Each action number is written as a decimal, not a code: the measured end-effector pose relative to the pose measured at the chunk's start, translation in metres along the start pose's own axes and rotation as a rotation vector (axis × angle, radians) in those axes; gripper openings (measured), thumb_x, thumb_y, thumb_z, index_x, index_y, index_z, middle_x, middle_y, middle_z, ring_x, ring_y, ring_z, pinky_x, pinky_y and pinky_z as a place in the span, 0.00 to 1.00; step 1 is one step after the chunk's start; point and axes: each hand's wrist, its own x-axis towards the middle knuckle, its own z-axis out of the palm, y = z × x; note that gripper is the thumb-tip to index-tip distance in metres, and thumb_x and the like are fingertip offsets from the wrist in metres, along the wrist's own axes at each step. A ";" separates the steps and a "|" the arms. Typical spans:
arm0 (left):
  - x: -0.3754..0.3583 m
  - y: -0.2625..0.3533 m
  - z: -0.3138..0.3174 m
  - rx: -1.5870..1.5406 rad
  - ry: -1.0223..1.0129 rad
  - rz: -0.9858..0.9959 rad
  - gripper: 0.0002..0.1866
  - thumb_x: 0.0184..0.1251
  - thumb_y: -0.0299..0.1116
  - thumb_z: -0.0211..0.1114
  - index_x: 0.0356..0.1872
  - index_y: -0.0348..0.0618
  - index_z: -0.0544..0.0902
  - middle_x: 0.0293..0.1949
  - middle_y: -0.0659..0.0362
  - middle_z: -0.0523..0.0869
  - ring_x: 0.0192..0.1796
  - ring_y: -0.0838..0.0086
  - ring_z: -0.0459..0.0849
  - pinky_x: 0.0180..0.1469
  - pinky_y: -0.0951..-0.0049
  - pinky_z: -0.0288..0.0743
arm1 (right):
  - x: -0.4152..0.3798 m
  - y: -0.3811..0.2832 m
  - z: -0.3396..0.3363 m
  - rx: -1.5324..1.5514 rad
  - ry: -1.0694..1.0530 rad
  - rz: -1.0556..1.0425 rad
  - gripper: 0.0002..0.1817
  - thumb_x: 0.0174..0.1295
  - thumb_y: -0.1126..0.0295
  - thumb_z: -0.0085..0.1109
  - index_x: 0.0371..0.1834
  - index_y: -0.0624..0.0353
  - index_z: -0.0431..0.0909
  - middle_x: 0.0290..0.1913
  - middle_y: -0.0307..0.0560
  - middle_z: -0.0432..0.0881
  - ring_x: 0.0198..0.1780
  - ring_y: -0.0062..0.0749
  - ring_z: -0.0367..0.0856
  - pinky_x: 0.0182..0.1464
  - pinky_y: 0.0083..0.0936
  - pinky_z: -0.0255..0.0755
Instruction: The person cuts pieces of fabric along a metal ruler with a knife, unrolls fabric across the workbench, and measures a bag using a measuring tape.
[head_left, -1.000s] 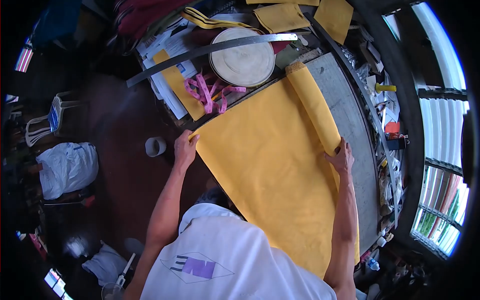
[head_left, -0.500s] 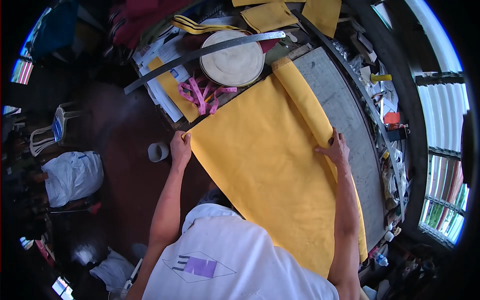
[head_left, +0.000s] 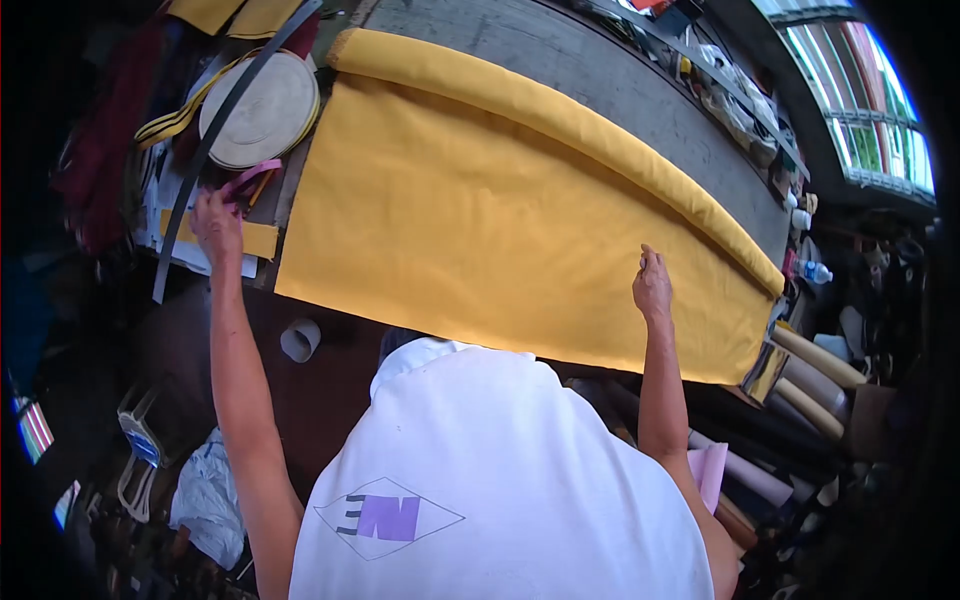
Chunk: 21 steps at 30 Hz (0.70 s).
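Note:
A wide sheet of yellow fabric (head_left: 480, 230) lies spread over the worktable, its far edge wound into a long roll (head_left: 560, 125). At the left end of the cloth, my left hand (head_left: 218, 228) has its fingers closed on a bunched pink measuring tape (head_left: 255, 178), beside a yellow strip (head_left: 260, 240) on papers. Over the right part of the fabric is my right hand (head_left: 653, 288), fingers drawn together and pointing away from me. Whether anything small is between them is hidden.
A round pale disc-shaped roll (head_left: 262, 108) sits at the back left, with a long metal ruler (head_left: 215, 130) across it. Another long metal strip (head_left: 735, 90) runs along the table's far side. Several rolls of material (head_left: 815, 400) lie at the right. A white cup-like container (head_left: 300, 340) is below the table edge.
My left hand has let go of the fabric corner and moved to the measuring tape. My right hand has left the roll and closed. The view has turned, so the cloth now lies crosswise.

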 end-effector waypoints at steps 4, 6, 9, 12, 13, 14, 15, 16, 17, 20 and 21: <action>0.016 -0.017 -0.001 0.434 0.042 -0.213 0.27 0.71 0.43 0.64 0.69 0.56 0.75 0.75 0.47 0.60 0.73 0.39 0.62 0.70 0.40 0.61 | -0.102 0.075 0.062 -0.137 -0.026 0.067 0.35 0.69 0.71 0.51 0.80 0.47 0.55 0.76 0.59 0.59 0.73 0.62 0.62 0.62 0.55 0.72; 0.015 0.055 0.001 0.299 0.142 0.011 0.29 0.72 0.47 0.63 0.72 0.56 0.71 0.77 0.47 0.57 0.76 0.39 0.58 0.71 0.38 0.58 | -0.146 0.039 0.091 -0.141 -0.133 0.196 0.41 0.70 0.67 0.51 0.83 0.48 0.42 0.82 0.63 0.45 0.78 0.73 0.51 0.65 0.64 0.67; -0.013 0.193 0.012 -0.039 0.075 0.406 0.32 0.73 0.47 0.62 0.74 0.49 0.67 0.78 0.48 0.56 0.79 0.43 0.52 0.74 0.41 0.55 | -0.182 0.010 0.117 -0.144 -0.043 0.232 0.38 0.71 0.64 0.51 0.82 0.53 0.47 0.79 0.71 0.50 0.74 0.80 0.56 0.64 0.62 0.70; -0.074 0.313 0.041 -0.206 -0.176 0.625 0.36 0.74 0.51 0.58 0.77 0.47 0.63 0.81 0.47 0.50 0.82 0.44 0.44 0.79 0.42 0.43 | -0.195 -0.002 0.115 -0.138 -0.024 0.230 0.37 0.70 0.66 0.50 0.81 0.56 0.51 0.77 0.73 0.53 0.72 0.82 0.58 0.63 0.62 0.70; -0.098 0.343 0.050 -0.252 -0.250 0.696 0.37 0.74 0.53 0.57 0.78 0.46 0.61 0.81 0.47 0.48 0.82 0.45 0.41 0.80 0.42 0.39 | -0.195 -0.004 0.109 -0.112 -0.007 0.215 0.35 0.69 0.66 0.51 0.79 0.57 0.54 0.77 0.72 0.56 0.72 0.78 0.60 0.63 0.59 0.71; -0.122 0.369 0.051 -0.253 -0.245 0.720 0.39 0.74 0.54 0.56 0.78 0.43 0.59 0.82 0.46 0.47 0.82 0.45 0.40 0.80 0.42 0.36 | -0.198 -0.001 0.103 -0.087 0.010 0.205 0.33 0.69 0.66 0.51 0.78 0.57 0.58 0.76 0.70 0.59 0.72 0.73 0.62 0.63 0.56 0.72; -0.148 0.393 0.046 -0.257 -0.240 0.746 0.40 0.74 0.55 0.55 0.78 0.40 0.58 0.82 0.46 0.45 0.82 0.44 0.39 0.80 0.41 0.33 | -0.201 0.007 0.099 0.016 0.037 0.201 0.30 0.69 0.67 0.51 0.75 0.57 0.61 0.73 0.68 0.63 0.71 0.69 0.65 0.62 0.55 0.73; -0.171 0.411 0.040 -0.304 -0.258 0.810 0.42 0.73 0.56 0.55 0.78 0.38 0.57 0.82 0.45 0.45 0.82 0.43 0.38 0.80 0.41 0.32 | -0.201 0.018 0.095 0.119 0.068 0.192 0.28 0.68 0.67 0.52 0.72 0.57 0.65 0.70 0.65 0.67 0.69 0.65 0.68 0.60 0.53 0.75; -0.194 0.424 0.031 -0.345 -0.275 0.871 0.43 0.73 0.56 0.56 0.78 0.36 0.56 0.82 0.44 0.44 0.82 0.42 0.37 0.80 0.40 0.31 | -0.202 0.033 0.088 0.224 0.102 0.173 0.25 0.68 0.67 0.53 0.69 0.58 0.68 0.66 0.63 0.71 0.67 0.61 0.72 0.59 0.51 0.76; -0.256 0.454 0.001 -0.339 -0.421 1.016 0.48 0.69 0.58 0.59 0.79 0.34 0.53 0.82 0.43 0.43 0.82 0.41 0.36 0.80 0.40 0.29 | -0.203 0.080 0.058 0.340 0.138 0.393 0.16 0.68 0.69 0.53 0.58 0.58 0.72 0.53 0.56 0.79 0.58 0.54 0.79 0.53 0.50 0.77; -0.274 0.461 -0.007 -0.333 -0.458 1.026 0.49 0.68 0.58 0.60 0.79 0.34 0.52 0.82 0.43 0.43 0.82 0.41 0.36 0.80 0.40 0.28 | -0.206 0.105 0.060 0.355 0.230 0.474 0.15 0.69 0.68 0.54 0.56 0.58 0.73 0.51 0.56 0.80 0.55 0.55 0.81 0.51 0.51 0.77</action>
